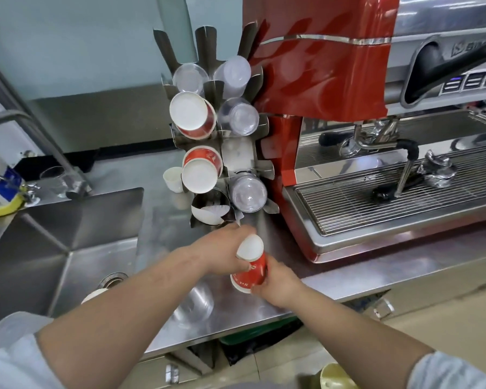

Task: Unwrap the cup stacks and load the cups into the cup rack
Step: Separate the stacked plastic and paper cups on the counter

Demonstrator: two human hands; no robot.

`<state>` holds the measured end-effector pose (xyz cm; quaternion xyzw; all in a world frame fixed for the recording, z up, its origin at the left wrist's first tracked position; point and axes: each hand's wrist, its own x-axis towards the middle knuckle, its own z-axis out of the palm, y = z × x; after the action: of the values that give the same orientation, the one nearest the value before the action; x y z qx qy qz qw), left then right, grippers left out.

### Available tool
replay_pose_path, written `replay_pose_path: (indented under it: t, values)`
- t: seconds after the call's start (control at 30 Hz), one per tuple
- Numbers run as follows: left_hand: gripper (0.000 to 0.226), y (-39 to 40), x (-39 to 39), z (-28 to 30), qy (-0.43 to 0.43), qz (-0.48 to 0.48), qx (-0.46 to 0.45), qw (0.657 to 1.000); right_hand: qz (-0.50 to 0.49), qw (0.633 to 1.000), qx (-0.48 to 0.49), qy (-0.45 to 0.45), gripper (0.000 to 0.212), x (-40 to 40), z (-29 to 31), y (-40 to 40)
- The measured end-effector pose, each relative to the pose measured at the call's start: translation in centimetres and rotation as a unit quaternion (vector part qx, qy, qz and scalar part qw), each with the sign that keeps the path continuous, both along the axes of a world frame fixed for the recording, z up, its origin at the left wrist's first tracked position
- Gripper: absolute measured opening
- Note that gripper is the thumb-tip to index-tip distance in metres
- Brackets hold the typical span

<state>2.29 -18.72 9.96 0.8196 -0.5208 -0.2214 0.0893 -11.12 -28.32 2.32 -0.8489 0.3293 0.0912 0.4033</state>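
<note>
Café counter: red espresso machine, steel sink, metal cup rack.

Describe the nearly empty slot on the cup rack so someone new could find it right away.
Find the red espresso machine; the steel cup rack stands against its left side. Go down the rack's left column, past two red paper cup stacks. The bottom slot shows only a white cup rim deep inside, with nothing sticking out.

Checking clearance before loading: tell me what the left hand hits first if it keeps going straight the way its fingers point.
Probably the cup rack: the left hand points toward its lowest left slot, though depth is unclear.
</note>
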Motion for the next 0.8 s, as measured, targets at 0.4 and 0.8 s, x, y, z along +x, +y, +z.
replay_pose_path:
  t: [0.4, 0.8]
  values:
    - [0.065, 0.8, -0.5, 0.1, 0.035, 0.028, -0.016, 0.999, -0.018, 0.998, 0.030, -0.056, 0.085, -0.4, -0.9, 0.4]
    - [0.065, 2.0, -0.8, 3.7, 0.014, 0.013, -0.060, 0.998, 0.001, 0.994, 0.027, -0.109, 0.075, -0.9, 2.1, -0.9]
